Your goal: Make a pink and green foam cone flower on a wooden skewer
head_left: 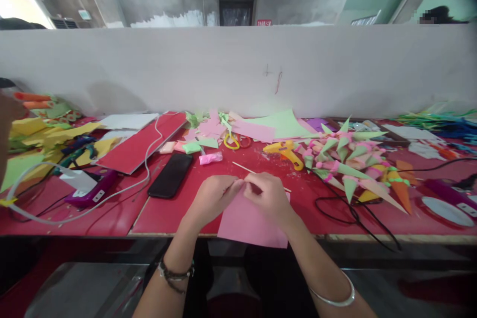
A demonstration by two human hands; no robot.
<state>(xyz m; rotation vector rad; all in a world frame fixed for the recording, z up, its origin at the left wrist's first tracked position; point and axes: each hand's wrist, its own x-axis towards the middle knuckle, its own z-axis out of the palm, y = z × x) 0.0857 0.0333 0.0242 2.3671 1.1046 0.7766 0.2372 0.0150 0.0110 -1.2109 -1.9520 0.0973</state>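
My left hand [216, 198] and my right hand [269, 198] meet over the table's front edge, fingertips pinched together. Whatever lies between them is too small and too covered to name. Below them a pink paper sheet [251, 226] lies partly over the edge, its upper part hidden by my hands. Just behind runs a thin wooden stick [242, 167], its middle covered by my right hand. A bright pink packet [210, 158] rests a little beyond my left hand. Farther right is a yellow glue gun [285, 151].
A black phone [170, 176] lies left, near a red board [143, 144] and a purple power strip [92, 190] with white cable. Yellow-handled scissors [231, 142] lie behind. Paper cones [346, 159] are heaped right, beside looped black cable [356, 216]. A white partition [208, 69] closes the back.
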